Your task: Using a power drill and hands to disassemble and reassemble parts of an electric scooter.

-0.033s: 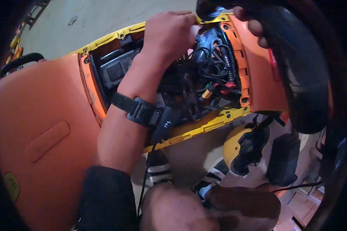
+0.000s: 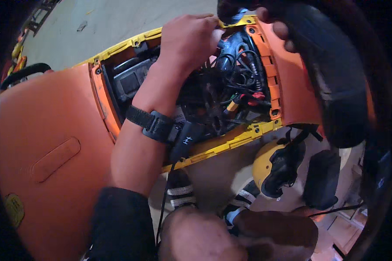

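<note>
My left hand point(image 2: 185, 41) reaches over an open compartment to the far side of its yellow frame point(image 2: 217, 149). Its fingers are curled beside a small pale patch, and what they hold is hidden. At the upper right my right hand point(image 2: 279, 30) shows only its fingers. They are wrapped round a large dark tool point(image 2: 335, 82), shaped like a cordless driver, whose head hangs over the frame's far right corner. Inside the compartment lie black cables point(image 2: 248, 69), a grey-blue metal part point(image 2: 226, 61), a yellow connector point(image 2: 233, 105) and a black box point(image 2: 128, 80).
Orange body panels point(image 2: 56, 126) flank the compartment. A black strap point(image 2: 139, 116) with a small dark device point(image 2: 188, 138) and hanging cable circles my left forearm. On the floor by my striped shoes point(image 2: 180, 191) lie a yellow helmet point(image 2: 263, 165) and a dark flat object point(image 2: 321, 178).
The view has shifted very slightly. The dark tool and my right fingers sit a touch farther left in the picture; my left hand stays at the frame's far side.
</note>
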`<control>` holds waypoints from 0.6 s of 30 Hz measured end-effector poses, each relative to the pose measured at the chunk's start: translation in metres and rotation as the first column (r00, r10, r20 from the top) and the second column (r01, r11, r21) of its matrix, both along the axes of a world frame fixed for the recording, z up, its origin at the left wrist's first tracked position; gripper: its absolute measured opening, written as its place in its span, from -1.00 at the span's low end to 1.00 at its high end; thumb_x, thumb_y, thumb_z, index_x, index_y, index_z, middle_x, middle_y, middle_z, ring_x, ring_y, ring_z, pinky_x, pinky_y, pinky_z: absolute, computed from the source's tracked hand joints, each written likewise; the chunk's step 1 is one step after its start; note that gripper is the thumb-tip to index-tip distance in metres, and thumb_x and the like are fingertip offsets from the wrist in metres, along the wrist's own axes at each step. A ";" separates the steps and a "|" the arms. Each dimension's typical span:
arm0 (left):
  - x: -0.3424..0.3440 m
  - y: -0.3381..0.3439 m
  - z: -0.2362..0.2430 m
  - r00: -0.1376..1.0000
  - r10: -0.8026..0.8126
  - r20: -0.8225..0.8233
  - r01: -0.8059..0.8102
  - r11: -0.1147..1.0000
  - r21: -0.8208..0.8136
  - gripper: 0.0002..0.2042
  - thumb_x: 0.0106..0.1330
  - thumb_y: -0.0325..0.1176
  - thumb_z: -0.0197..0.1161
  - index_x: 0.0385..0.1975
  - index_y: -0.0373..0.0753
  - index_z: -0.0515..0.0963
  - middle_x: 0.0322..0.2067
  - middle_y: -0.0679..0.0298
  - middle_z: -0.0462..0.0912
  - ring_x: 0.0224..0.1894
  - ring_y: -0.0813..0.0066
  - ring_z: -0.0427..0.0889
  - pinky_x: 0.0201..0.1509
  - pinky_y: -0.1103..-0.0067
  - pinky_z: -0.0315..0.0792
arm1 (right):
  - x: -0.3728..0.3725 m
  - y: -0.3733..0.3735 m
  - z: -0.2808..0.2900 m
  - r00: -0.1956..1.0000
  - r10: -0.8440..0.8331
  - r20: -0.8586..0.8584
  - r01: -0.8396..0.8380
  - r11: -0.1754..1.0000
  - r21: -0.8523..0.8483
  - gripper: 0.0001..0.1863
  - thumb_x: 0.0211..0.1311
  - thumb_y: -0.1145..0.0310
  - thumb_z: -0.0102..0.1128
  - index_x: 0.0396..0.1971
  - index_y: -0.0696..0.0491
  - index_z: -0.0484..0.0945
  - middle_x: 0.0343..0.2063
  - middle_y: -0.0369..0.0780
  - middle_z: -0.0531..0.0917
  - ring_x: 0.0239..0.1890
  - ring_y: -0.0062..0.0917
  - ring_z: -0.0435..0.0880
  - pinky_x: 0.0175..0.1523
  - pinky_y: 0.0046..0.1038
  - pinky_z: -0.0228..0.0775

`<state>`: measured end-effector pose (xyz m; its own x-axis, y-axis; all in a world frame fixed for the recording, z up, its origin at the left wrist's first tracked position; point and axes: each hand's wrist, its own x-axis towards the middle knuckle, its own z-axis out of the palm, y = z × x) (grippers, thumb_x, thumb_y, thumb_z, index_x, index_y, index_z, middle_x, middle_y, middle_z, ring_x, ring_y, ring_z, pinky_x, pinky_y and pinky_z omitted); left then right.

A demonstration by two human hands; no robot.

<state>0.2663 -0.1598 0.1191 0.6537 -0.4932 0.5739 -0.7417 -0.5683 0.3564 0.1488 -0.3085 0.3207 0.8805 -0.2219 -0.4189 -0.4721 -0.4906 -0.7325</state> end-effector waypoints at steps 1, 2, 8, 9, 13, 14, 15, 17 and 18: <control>0.001 0.000 0.001 1.000 -0.002 -0.026 0.002 1.000 -0.003 -0.79 0.15 -0.15 0.30 -0.32 -0.09 0.71 -0.42 0.15 0.70 -0.36 0.06 0.69 -0.26 0.26 0.55 | -0.007 -0.001 0.000 1.000 -0.005 0.025 0.005 1.000 0.004 -0.64 0.08 0.27 0.17 -0.14 0.14 0.50 -0.33 -0.24 0.58 -0.48 -0.61 0.54 -0.30 -0.54 0.47; -0.002 -0.002 0.002 0.997 0.023 -0.069 -0.022 1.000 0.006 -0.76 0.13 -0.11 0.33 -0.35 -0.12 0.70 -0.45 0.14 0.70 -0.36 0.04 0.68 -0.26 0.26 0.54 | -0.014 -0.003 0.000 0.999 -0.008 0.050 0.008 1.000 0.006 -0.64 0.07 0.28 0.17 -0.14 0.14 0.50 -0.33 -0.23 0.58 -0.48 -0.61 0.55 -0.29 -0.54 0.47; 0.008 0.004 0.010 1.000 0.020 -0.013 -0.020 0.999 0.031 -0.71 0.06 -0.06 0.41 -0.31 -0.09 0.70 -0.40 0.23 0.72 -0.36 0.11 0.69 -0.30 0.28 0.56 | -0.062 -0.002 -0.015 0.974 -0.040 0.221 0.020 0.995 0.094 -0.63 0.06 0.34 0.17 -0.10 0.15 0.50 -0.30 -0.23 0.59 -0.45 -0.61 0.56 -0.27 -0.54 0.47; 0.006 -0.002 0.006 1.000 0.009 -0.026 -0.009 1.000 -0.015 -0.72 0.07 -0.08 0.41 -0.31 -0.09 0.69 -0.38 0.24 0.72 -0.36 0.11 0.69 -0.31 0.29 0.55 | -0.069 -0.003 -0.015 0.972 -0.054 0.230 0.033 0.995 0.091 -0.63 0.06 0.35 0.18 -0.10 0.15 0.50 -0.30 -0.23 0.59 -0.45 -0.61 0.56 -0.27 -0.54 0.47; 0.005 -0.004 -0.009 0.997 -0.073 0.022 0.075 0.990 -0.116 -0.78 0.12 -0.17 0.38 -0.31 -0.11 0.67 -0.32 0.24 0.72 -0.35 0.12 0.69 -0.32 0.32 0.55 | -0.091 -0.005 -0.027 0.968 -0.079 0.237 0.044 0.988 0.148 -0.62 0.05 0.39 0.18 -0.08 0.15 0.50 -0.28 -0.22 0.60 -0.43 -0.60 0.57 -0.25 -0.54 0.48; 0.015 0.019 -0.018 0.996 -0.091 0.001 0.091 0.993 -0.071 -0.79 0.12 -0.19 0.38 -0.31 -0.11 0.66 -0.31 0.23 0.72 -0.33 0.12 0.69 -0.31 0.32 0.55 | -0.083 -0.001 -0.049 0.969 -0.078 0.236 0.020 0.971 0.238 -0.61 0.05 0.40 0.18 -0.07 0.15 0.50 -0.28 -0.22 0.60 -0.42 -0.60 0.57 -0.25 -0.54 0.48; 0.023 0.000 -0.010 0.994 -0.103 0.021 0.106 0.978 -0.177 -0.80 0.13 -0.21 0.37 -0.30 -0.12 0.66 -0.31 0.23 0.72 -0.32 0.12 0.69 -0.31 0.32 0.55 | -0.070 -0.008 -0.031 0.958 -0.042 0.285 -0.004 0.987 0.159 -0.61 0.05 0.41 0.18 -0.06 0.15 0.50 -0.27 -0.22 0.60 -0.42 -0.60 0.58 -0.25 -0.54 0.48; 0.001 -0.010 -0.013 0.985 -0.152 0.078 0.164 0.969 -0.187 -0.85 0.14 -0.30 0.35 -0.34 -0.17 0.66 -0.28 0.22 0.72 -0.26 0.15 0.69 -0.22 0.35 0.57 | -0.106 -0.015 -0.024 0.959 -0.060 0.279 0.016 0.988 0.156 -0.60 0.05 0.43 0.18 -0.05 0.16 0.49 -0.26 -0.22 0.60 -0.41 -0.60 0.58 -0.24 -0.54 0.48; 0.015 -0.005 0.005 0.989 -0.124 0.080 0.133 0.985 -0.114 -0.85 0.14 -0.33 0.38 -0.32 -0.20 0.68 -0.22 0.22 0.72 -0.22 0.17 0.71 -0.17 0.38 0.58 | -0.109 -0.024 -0.035 0.948 -0.070 0.311 -0.006 0.971 0.238 -0.60 0.04 0.44 0.18 -0.05 0.16 0.49 -0.26 -0.22 0.61 -0.41 -0.60 0.58 -0.23 -0.54 0.49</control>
<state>0.2808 -0.1646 0.1237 0.5442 -0.4958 0.6768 -0.8319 -0.4232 0.3589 0.0399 -0.3327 0.2853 0.9694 -0.1823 -0.1643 -0.2110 -0.2771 -0.9374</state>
